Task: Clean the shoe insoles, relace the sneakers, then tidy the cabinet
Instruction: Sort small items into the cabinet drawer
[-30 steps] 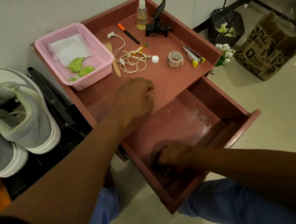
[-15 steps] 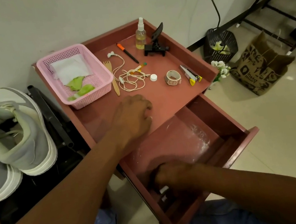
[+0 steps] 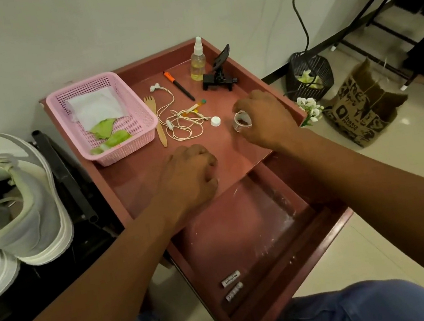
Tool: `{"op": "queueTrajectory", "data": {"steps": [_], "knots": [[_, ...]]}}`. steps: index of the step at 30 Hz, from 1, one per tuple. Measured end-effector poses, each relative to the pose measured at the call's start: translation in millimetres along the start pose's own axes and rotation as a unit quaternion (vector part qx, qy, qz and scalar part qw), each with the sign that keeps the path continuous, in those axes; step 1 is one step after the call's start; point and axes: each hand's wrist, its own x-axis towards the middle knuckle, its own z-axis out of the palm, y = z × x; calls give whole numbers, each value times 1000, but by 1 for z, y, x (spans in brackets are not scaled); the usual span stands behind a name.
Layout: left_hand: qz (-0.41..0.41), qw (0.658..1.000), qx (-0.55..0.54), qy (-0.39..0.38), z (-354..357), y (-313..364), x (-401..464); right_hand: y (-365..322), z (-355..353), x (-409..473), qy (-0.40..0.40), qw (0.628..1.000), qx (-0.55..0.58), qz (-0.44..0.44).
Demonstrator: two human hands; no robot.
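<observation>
Cabinet (image 3: 137,188) top: your right hand (image 3: 265,118) is pinching the tape roll (image 3: 242,123) in its fingers. Your left hand (image 3: 188,178) is resting clenched beside the open drawer (image 3: 243,227), grasping nothing visible.

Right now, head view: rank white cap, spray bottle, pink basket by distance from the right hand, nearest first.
From the right hand, which holds a tape roll:
1. White cap, just to its left on the cabinet top.
2. Spray bottle, at the back near the wall.
3. Pink basket, far left side.
</observation>
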Motion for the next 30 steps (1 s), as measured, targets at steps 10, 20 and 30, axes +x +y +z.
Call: {"op": "queueTrajectory", "data": {"steps": [10, 20, 30], "knots": [[-12, 999, 25, -18, -5, 12, -1, 4, 25, 12, -34, 999, 12, 10], [-3, 999, 32, -42, -13, 24, -12, -27, -7, -91, -129, 982, 139, 25], [98, 923, 102, -357, 32, 82, -74, -40, 54, -160, -384, 922, -17, -37]]}}
